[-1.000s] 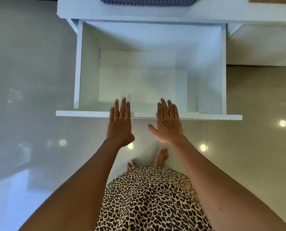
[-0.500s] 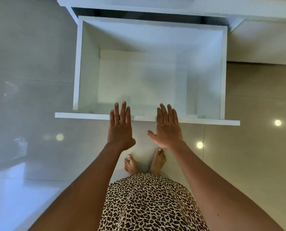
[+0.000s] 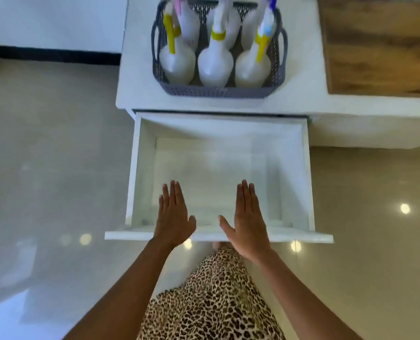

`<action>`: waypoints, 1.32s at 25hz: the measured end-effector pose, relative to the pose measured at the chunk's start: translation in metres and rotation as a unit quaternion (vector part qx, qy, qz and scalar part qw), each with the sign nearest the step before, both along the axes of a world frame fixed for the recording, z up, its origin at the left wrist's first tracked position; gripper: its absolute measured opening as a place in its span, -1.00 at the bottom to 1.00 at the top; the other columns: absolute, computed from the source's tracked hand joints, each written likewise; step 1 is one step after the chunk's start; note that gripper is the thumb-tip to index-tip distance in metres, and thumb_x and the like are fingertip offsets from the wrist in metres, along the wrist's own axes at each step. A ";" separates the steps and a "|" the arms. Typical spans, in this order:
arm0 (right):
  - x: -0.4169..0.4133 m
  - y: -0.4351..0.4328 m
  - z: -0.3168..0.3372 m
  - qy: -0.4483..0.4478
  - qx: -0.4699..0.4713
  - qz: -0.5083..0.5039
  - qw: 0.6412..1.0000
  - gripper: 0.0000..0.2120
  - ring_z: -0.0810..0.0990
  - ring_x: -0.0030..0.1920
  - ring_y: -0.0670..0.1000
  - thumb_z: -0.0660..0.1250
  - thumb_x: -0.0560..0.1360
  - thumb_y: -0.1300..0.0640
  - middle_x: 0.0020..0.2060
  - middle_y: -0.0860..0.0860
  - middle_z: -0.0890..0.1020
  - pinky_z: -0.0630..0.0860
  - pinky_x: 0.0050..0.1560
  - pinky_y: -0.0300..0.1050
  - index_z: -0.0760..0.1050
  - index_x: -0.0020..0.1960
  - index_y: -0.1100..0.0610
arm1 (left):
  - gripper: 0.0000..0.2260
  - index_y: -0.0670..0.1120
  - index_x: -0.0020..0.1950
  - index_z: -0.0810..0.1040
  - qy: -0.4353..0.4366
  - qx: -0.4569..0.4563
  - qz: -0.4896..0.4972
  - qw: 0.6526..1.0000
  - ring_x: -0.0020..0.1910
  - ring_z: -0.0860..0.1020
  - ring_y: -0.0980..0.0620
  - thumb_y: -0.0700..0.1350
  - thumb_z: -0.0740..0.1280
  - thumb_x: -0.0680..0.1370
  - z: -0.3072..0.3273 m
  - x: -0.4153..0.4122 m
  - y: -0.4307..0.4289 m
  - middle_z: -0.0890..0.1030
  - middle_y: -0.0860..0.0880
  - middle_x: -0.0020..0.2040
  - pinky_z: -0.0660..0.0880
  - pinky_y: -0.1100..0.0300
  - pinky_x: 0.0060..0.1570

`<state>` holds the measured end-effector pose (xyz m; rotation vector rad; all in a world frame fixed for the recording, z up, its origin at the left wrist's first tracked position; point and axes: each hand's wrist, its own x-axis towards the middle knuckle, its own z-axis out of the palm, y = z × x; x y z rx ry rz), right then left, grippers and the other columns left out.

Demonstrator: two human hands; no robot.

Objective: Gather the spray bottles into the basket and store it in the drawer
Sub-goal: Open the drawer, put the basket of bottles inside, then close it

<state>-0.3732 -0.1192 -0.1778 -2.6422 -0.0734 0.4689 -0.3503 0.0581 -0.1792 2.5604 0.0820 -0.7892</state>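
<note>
The basket (image 3: pixel 218 93) of spray bottles (image 3: pixel 215 61) sits on the countertop (image 3: pixel 140 69), behind the open drawer (image 3: pixel 218 235) below.

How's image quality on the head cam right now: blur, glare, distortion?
Head view: slight motion blur throughout, worst on the spray bottles in the basket and on the left hand and right hand. Round light glare spots on the glossy floor. Wide-angle bending shows on the drawer front. The drawer's inside is evenly lit and looks washed out.

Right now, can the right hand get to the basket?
Probably yes. The right hand is open and empty over the open drawer, and nothing stands between it and the basket on the counter beyond.
</note>
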 end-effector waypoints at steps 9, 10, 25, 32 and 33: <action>0.247 -0.045 0.042 -0.081 0.213 -0.237 0.944 -0.45 0.20 0.44 0.15 0.27 0.52 0.19 0.43 0.23 0.22 0.15 0.41 -0.15 0.13 0.42 0.27 | -0.60 -0.21 0.43 0.22 -0.143 -0.160 0.343 0.914 0.44 0.24 -0.09 -0.12 0.12 0.61 0.047 0.259 0.028 0.27 -0.17 0.47 0.14 0.13 0.39; 0.278 -0.053 0.044 -0.078 0.259 -0.268 0.924 -0.49 0.26 0.41 0.17 0.25 0.54 0.20 0.40 0.24 0.27 0.18 0.41 -0.12 0.15 0.41 0.27 | -0.67 -0.19 0.33 0.37 -0.140 -0.200 0.419 0.874 0.36 0.35 -0.12 -0.11 0.12 0.61 0.051 0.287 0.032 0.41 -0.19 0.37 0.25 0.10 0.33; 0.423 -0.098 0.008 0.008 0.265 -0.437 0.859 -0.78 0.55 -0.09 0.08 0.11 0.54 0.29 -0.15 0.12 0.58 0.51 -0.01 -0.02 0.51 -0.12 0.14 | -0.76 -0.21 0.17 0.54 -0.091 -0.227 0.476 0.845 0.06 0.55 -0.24 -0.31 0.19 0.55 0.031 0.390 0.051 0.56 -0.30 0.16 0.47 -0.03 0.12; 0.403 -0.097 0.009 -0.011 0.263 -0.442 0.857 -0.75 0.53 -0.17 0.05 0.15 0.51 0.33 -0.30 0.06 0.56 0.49 -0.11 -0.10 0.53 -0.24 0.14 | -0.77 -0.18 0.12 0.57 -0.080 -0.228 0.482 0.842 -0.10 0.52 -0.05 -0.32 0.23 0.52 0.035 0.362 0.053 0.59 -0.20 0.03 0.48 0.14 -0.14; 0.393 -0.097 0.011 -0.009 0.263 -0.441 0.858 -0.75 0.52 -0.18 0.05 0.14 0.51 0.33 -0.30 0.06 0.56 0.48 -0.12 -0.11 0.53 -0.23 0.14 | -0.78 -0.19 0.12 0.58 -0.074 -0.227 0.485 0.841 -0.12 0.52 -0.04 -0.33 0.24 0.52 0.036 0.352 0.055 0.59 -0.17 0.00 0.49 0.15 -0.15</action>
